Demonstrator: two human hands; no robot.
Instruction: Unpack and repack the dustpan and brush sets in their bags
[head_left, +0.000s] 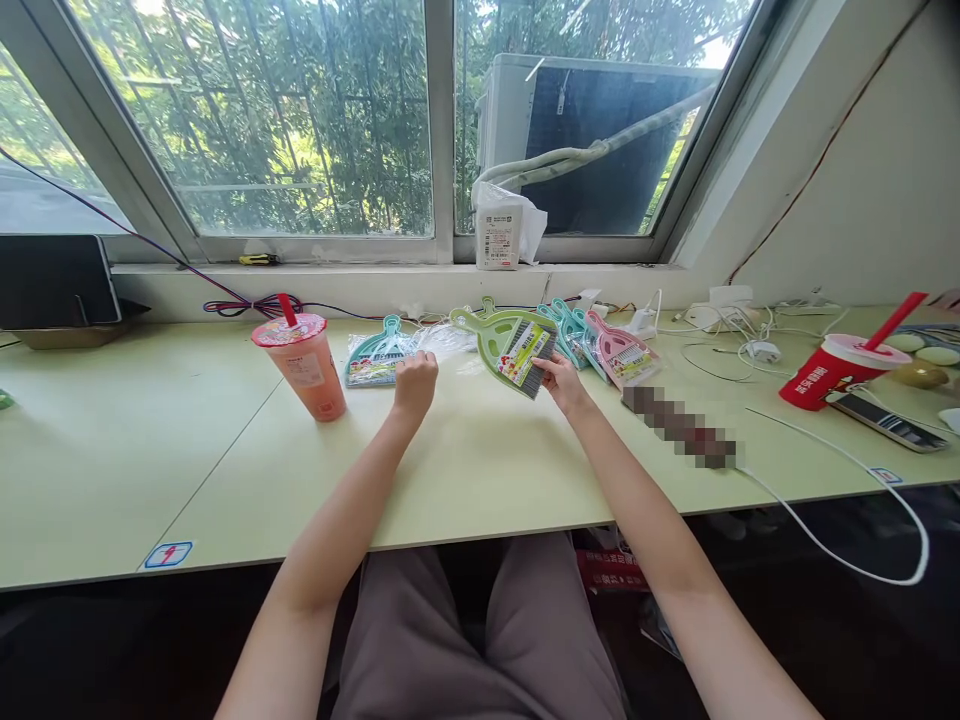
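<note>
My right hand (pixel 561 382) grips a green mini dustpan and brush set (pixel 504 345) by its lower right edge. A printed label lies across the grey bristles, and the set is tilted above the table. Curled closed, my left hand (pixel 416 385) is in front of a teal dustpan and brush set (pixel 375 352) in clear wrapping. What its fingers hold, if anything, is hidden. Crumpled clear plastic (pixel 454 340) lies behind and between the hands. Further right are more teal sets (pixel 574 335) and a pink dustpan and brush set (pixel 621 350).
An orange drink cup (pixel 306 365) stands left of my left arm. To the right are a pixelated dark object (pixel 679 425), a red cup (pixel 836 375), a phone (pixel 889 420) and white cables (pixel 847 560). A tissue pack (pixel 499 238) stands on the windowsill.
</note>
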